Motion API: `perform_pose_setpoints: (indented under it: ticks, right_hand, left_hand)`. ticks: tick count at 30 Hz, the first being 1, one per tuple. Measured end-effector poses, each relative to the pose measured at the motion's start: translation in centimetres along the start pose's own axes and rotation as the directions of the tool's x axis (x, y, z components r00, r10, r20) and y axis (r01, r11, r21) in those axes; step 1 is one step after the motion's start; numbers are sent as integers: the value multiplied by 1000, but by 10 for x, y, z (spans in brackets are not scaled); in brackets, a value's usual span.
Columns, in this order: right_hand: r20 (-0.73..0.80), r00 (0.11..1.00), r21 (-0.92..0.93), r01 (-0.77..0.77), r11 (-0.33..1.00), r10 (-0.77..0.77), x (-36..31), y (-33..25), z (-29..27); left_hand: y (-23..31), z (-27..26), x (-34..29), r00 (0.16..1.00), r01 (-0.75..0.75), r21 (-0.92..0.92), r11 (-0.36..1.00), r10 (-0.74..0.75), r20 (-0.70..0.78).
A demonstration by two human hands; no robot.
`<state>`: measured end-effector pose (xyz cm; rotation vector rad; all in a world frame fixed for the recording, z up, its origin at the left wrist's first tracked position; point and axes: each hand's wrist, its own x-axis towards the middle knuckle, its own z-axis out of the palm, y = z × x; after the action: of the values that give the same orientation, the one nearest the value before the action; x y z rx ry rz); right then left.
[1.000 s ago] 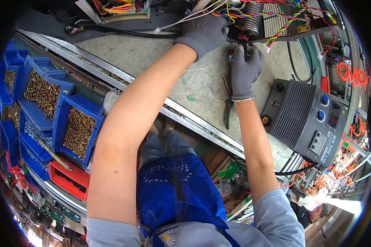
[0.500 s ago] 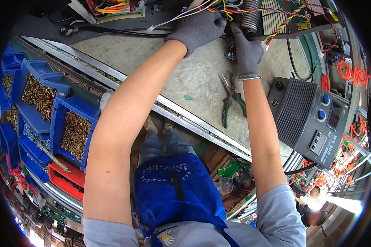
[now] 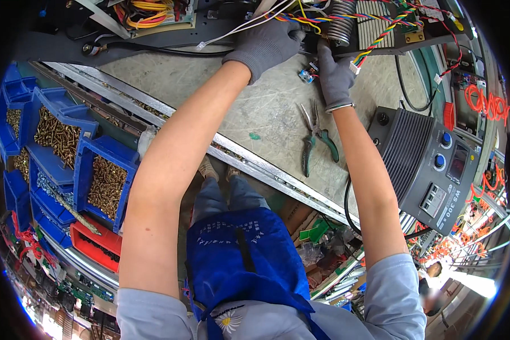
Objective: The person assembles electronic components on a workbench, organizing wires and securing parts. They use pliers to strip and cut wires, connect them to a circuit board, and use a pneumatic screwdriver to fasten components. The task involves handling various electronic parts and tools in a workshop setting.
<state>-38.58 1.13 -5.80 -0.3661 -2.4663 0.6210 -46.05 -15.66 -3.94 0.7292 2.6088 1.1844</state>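
Note:
My left hand [image 3: 266, 46], in a grey knit glove, is closed at the near edge of a dark metal chassis [image 3: 221, 35]. Its fingertips are among the wires, and what they hold is hidden. My right hand [image 3: 335, 76], gloved alike, reaches the same edge just below a ribbed metal coil [image 3: 341, 25]. Its thumb points up and the other fingers are bent, their grip partly hidden. Between the hands a small circuit board [image 3: 307, 75] hangs by the edge. A twisted multicolour cable [image 3: 374, 42] with a white plug passes over my right hand.
Green-handled pliers [image 3: 317, 139] lie part-open on the worn bench [image 3: 255, 107]. A grey ribbed power unit [image 3: 422, 164] with blue knobs stands right of my right forearm. Blue bins [image 3: 105, 178] of screws and a red bin [image 3: 96, 243] sit at the left, beyond a metal rail [image 3: 266, 170].
My left hand has moved slightly left and down. My right hand has shifted a little left and up, and the small circuit board between them has moved left.

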Motion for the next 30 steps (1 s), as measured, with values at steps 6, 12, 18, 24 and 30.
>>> perform_pose_setpoints:
  ticks: [6, 12, 18, 24, 30]
  right_hand:
    - [124, 973, -33, -191, 981, 194, 7, -1, 4]
    - [145, 974, 212, -200, 957, 172, 11, 20, 18]
    - [104, 982, 102, -171, 980, 160, 10, 21, 15]
    - [28, 982, 143, -187, 972, 185, 10, 5, 14]
    - [104, 979, 169, -192, 967, 177, 8, 24, 18]
  left_hand:
    - [-3, 10, 1, 991, 4, 95, 995, 10, -137]
    - [3, 25, 3, 960, 12, 169, 985, 36, -279]
    - [11, 22, -1, 950, -22, 124, 992, 59, -307]
    - [8, 25, 3, 920, -64, 145, 987, 114, -374]
    - [11, 26, 0, 950, -54, 135, 989, 93, -297]
